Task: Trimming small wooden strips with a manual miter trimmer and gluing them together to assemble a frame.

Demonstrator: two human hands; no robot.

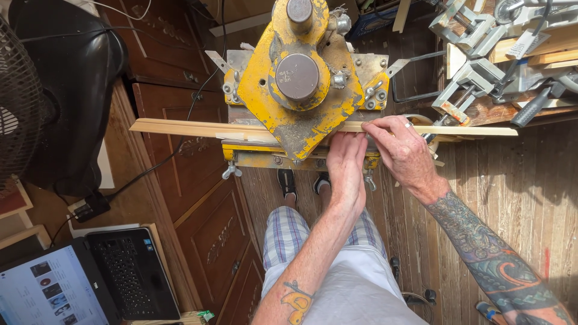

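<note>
A worn yellow machine [301,90] with two round grey caps stands in front of me. A long thin strip of pale wood [180,128] lies across its bed and sticks out on both sides. My left hand [346,165] lies flat against the machine's front edge, fingers pressed to the strip just right of the yellow head. My right hand [400,150] pinches the strip right beside it, thumb and fingers closed on the wood. Both forearms are tattooed.
Dark carved wooden cabinet doors [198,180] stand at the left. An open laptop [90,283] sits at the lower left, a black fan [24,102] above it. Metal clamps [475,78] and wood pieces crowd the upper right. Below is a plank floor [518,180].
</note>
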